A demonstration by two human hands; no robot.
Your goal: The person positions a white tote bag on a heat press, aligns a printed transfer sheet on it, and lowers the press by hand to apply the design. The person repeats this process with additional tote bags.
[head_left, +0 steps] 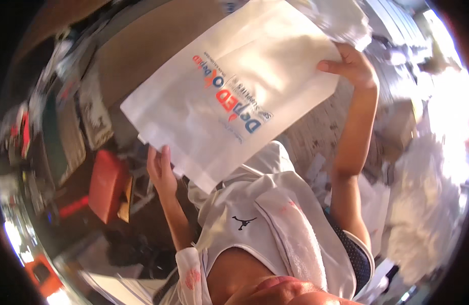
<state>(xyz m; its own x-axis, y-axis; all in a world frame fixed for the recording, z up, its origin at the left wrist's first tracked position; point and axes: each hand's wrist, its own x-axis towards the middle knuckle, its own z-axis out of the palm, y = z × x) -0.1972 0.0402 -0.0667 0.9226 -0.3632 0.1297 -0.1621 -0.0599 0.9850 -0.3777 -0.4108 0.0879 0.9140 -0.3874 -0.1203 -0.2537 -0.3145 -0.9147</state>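
Observation:
A flat white printed bag (194,127) with red and blue lettering is stretched up in front of me, tilted, over my lap. My right hand (352,67) pinches its right side, thumb on the printed face and the other fingers behind. At the lower left edge my left hand (162,170) grips the bag near a notched part of the border; some of its fingers are hidden behind it. Light falls on the upper part of the bag, where faint creases show.
A red box-like seat (106,185) stands to the left. Piles of white, crumpled plastic-like material (422,218) lie at the right. A brown flat surface (143,51) extends behind the bag, and a white towel (295,234) hangs over my shoulder.

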